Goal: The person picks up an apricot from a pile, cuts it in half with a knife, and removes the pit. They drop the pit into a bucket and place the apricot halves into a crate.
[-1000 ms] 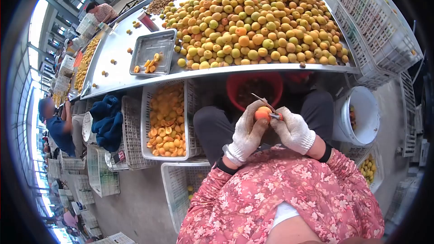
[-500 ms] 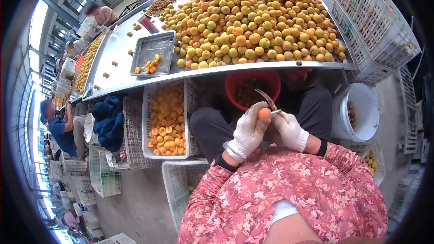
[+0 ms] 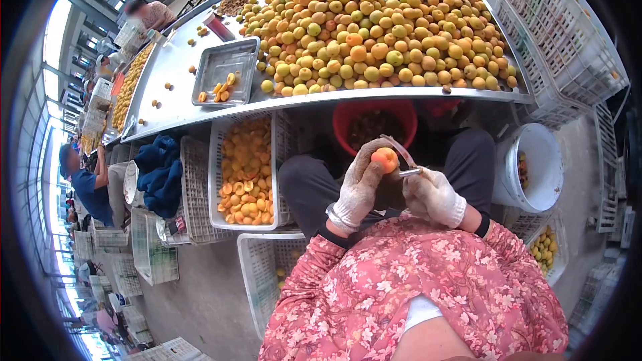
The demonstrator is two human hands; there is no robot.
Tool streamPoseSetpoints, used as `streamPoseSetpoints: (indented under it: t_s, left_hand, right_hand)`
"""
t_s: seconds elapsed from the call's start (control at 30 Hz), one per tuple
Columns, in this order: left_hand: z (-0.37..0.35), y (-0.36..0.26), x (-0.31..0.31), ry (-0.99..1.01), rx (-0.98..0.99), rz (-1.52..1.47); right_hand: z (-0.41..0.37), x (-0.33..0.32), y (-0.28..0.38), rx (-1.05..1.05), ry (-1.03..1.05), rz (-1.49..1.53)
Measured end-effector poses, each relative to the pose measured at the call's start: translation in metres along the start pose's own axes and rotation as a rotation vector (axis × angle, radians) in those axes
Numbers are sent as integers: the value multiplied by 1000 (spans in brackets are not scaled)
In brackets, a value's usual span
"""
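Observation:
My left hand (image 3: 361, 187), in a white glove stained brown at the fingers, is closed around an orange apricot (image 3: 385, 159). The gloved right hand (image 3: 436, 196) grips a knife with a curved blade (image 3: 402, 152), whose tip points up and to the left, just beside the fruit. Both hands are close together above my lap. Below and beyond them stands a red bucket (image 3: 342, 122) with dark brown bits inside. Whether the blade touches the apricot cannot be made out.
A metal table (image 3: 175, 108) carries a large heap of apricots (image 3: 374, 33) and a steel tray (image 3: 235, 55) with some halves. On my left is a crate of halved apricots (image 3: 246, 190); a white bucket (image 3: 540, 174) stands on my right. Another person (image 3: 92, 184) sits far left.
The apricot has turned and come up slightly in my left hand, showing more of its surface. My right hand has moved slightly down and right with the knife.

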State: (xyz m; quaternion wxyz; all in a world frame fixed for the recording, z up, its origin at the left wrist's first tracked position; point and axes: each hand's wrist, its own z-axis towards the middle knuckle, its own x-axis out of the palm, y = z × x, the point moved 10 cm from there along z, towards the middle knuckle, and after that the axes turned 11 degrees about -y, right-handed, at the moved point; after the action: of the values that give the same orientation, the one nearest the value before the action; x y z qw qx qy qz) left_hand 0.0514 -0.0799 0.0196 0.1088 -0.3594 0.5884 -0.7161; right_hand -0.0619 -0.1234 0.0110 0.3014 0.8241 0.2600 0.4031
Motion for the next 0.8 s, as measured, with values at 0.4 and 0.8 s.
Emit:
streamPoseSetpoints:
  t_s: [0.4, 0.8]
  left_hand:
    - [5, -2, 5, 17, -60, -33]
    - [4, -18, 22, -63, -102, -136]
  right_hand:
    - [9, -7, 35, -496, -102, -901]
    - [24, -1, 15, -653, -131, -844]
